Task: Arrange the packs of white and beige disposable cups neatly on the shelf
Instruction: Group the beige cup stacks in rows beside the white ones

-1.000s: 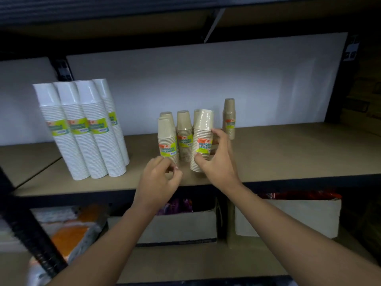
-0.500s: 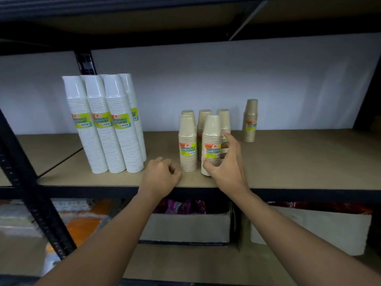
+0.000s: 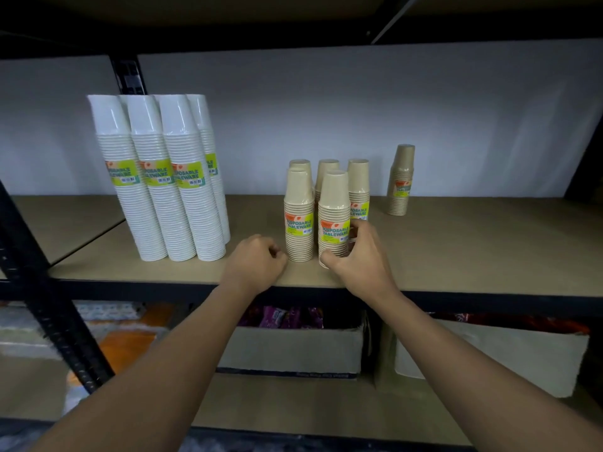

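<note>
Shelf (image 3: 473, 249): a tan board with a black front edge, carrying every pack of cups upright, mouths down.
White packs (image 3: 163, 177): tall stacks pressed together at the left of the shelf, three in front and more behind, each with a green and yellow label.
Beige packs (image 3: 321, 203): a tight cluster near the middle, two in front and three behind.
Front left beige pack (image 3: 299, 216): stands near the shelf's front edge, just beside its neighbour.
Front right beige pack (image 3: 334, 220): stands on the shelf, gripped low down.
Lone beige pack (image 3: 400, 181): farther back and to the right, well apart from the cluster.
Right hand (image 3: 362, 256): wrapped around the base of the front right beige pack, thumb in front, fingers round its right side.
Left hand (image 3: 256, 264): curled into a loose fist holding nothing, resting at the shelf's front edge just left of the front left beige pack.
Boxes (image 3: 293, 350): two cardboard boxes on the level below.
</note>
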`<state>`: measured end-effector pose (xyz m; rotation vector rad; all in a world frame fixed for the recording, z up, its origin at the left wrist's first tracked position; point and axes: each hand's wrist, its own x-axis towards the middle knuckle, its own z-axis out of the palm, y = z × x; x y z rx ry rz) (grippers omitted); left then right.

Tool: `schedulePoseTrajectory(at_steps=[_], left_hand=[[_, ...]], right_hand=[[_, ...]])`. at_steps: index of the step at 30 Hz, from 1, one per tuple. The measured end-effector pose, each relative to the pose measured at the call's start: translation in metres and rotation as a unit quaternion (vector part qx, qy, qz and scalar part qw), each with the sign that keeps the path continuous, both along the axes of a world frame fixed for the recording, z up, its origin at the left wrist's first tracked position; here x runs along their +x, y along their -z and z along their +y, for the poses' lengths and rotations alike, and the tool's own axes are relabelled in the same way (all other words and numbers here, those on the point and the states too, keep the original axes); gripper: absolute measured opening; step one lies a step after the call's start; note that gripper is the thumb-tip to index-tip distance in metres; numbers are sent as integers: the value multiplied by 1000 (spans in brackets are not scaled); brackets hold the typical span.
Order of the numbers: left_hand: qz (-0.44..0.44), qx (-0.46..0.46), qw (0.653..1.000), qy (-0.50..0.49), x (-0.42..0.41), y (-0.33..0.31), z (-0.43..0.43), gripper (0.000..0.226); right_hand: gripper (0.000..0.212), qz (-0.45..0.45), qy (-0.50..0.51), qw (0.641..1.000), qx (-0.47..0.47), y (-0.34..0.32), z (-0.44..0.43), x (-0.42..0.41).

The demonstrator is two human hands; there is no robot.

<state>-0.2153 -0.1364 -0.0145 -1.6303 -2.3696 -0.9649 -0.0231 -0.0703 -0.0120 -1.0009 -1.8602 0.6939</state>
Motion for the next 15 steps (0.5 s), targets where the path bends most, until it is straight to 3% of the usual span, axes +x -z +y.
schedulePoseTrajectory(at_steps=[15], left_hand=[[-4, 40, 999, -15, 4, 8, -4, 21]], right_hand=[[61, -8, 8, 1000, -17, 0, 4, -4]])
